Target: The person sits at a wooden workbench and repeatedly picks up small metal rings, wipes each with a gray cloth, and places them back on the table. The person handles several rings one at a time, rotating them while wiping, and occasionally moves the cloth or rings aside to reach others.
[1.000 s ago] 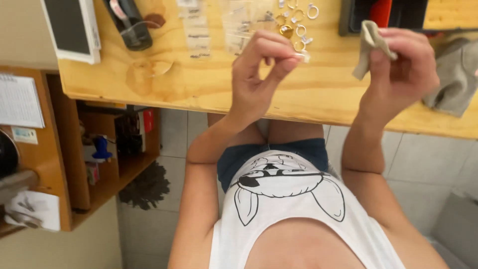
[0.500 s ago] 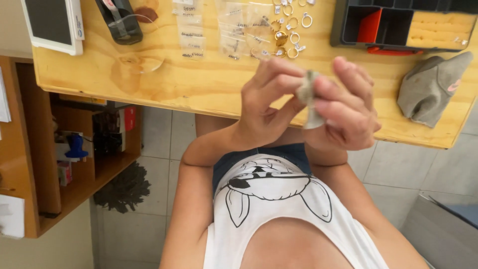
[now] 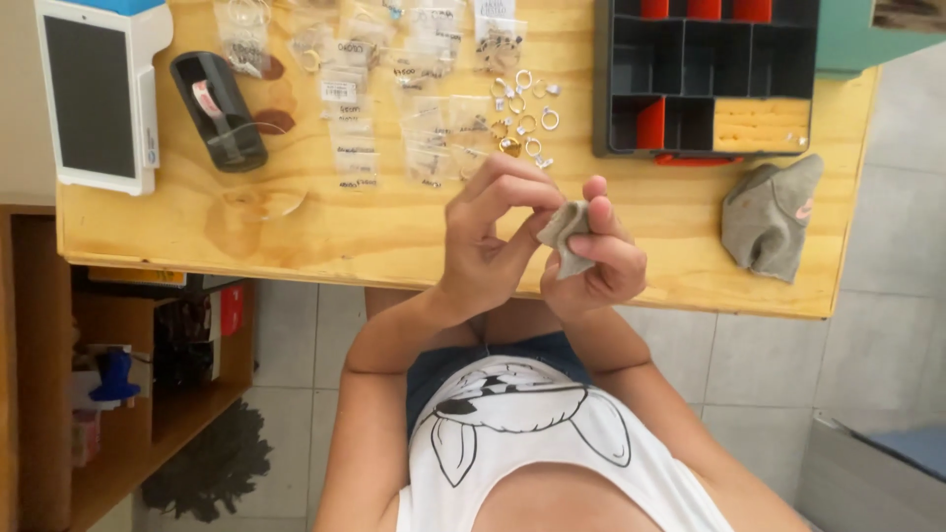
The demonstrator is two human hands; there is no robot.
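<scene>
My two hands meet just above the near edge of the wooden table [image 3: 345,232]. A small folded grey cloth [image 3: 564,229] is wrapped in the fingers of my right hand [image 3: 601,261]. My left hand [image 3: 488,236] pinches its thumb and fingertips against that cloth. It holds a small ring there, which the cloth and fingers hide. Loose silver and gold rings [image 3: 522,110] lie on the table right behind my hands.
Several small clear bags [image 3: 394,99] are spread over the table's middle. A black compartment box [image 3: 709,74] stands at the back right, with a second grey cloth [image 3: 774,217] near the right edge. A white tablet device [image 3: 99,94] and a black case [image 3: 219,108] lie at the left. A wooden shelf [image 3: 148,384] stands below.
My hands were apart a second ago, the left holding a small ring up and the right holding the cloth aside. They have come together, and the view has tilted a little.
</scene>
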